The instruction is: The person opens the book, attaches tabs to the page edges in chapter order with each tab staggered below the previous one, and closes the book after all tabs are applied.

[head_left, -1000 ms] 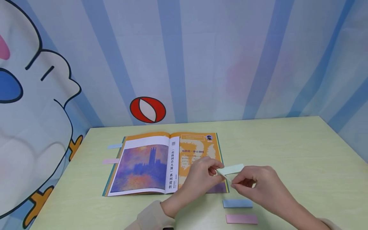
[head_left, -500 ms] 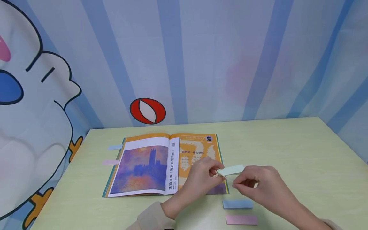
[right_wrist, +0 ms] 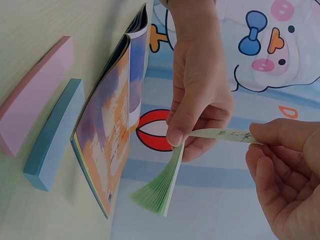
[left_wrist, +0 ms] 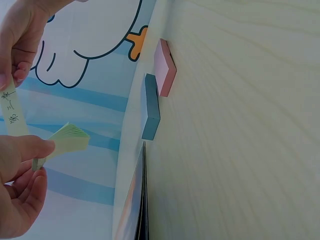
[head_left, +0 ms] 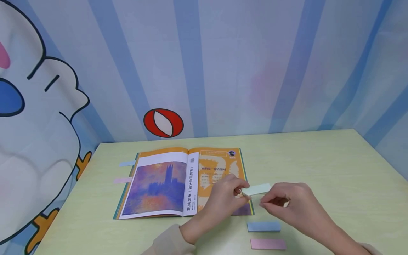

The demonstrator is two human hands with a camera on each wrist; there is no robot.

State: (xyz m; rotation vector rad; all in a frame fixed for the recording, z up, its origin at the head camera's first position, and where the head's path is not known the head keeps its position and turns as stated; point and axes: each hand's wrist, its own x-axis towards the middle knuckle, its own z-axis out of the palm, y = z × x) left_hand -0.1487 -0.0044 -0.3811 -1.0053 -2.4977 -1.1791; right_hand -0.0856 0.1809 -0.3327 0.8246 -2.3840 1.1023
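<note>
My left hand [head_left: 227,193] pinches a pad of pale green sticky notes [head_left: 259,188] between thumb and fingers, over the right edge of an open book [head_left: 159,187]. In the right wrist view the free end of the pad [right_wrist: 157,192] fans out into thin sheets. Handwriting marks one green sticky note [right_wrist: 222,134], stretched from the pad to my right hand [head_left: 291,205]. Thumb and index finger of that hand pinch the note's far end. Seen from the left wrist, the written note [left_wrist: 13,112] still meets the pad side at my left fingers.
A blue sticky note pad [head_left: 264,226] and a pink sticky note pad [head_left: 268,243] lie on the table [head_left: 318,163] near the book's lower right corner. Blue [head_left: 127,163] and pink [head_left: 123,180] tabs stick out from the book's left edge. A printed curtain [head_left: 223,71] hangs behind.
My right hand has drifted slightly right, drawing the written note a little farther from the pad. The left hand and the book stay nearly where they were.
</note>
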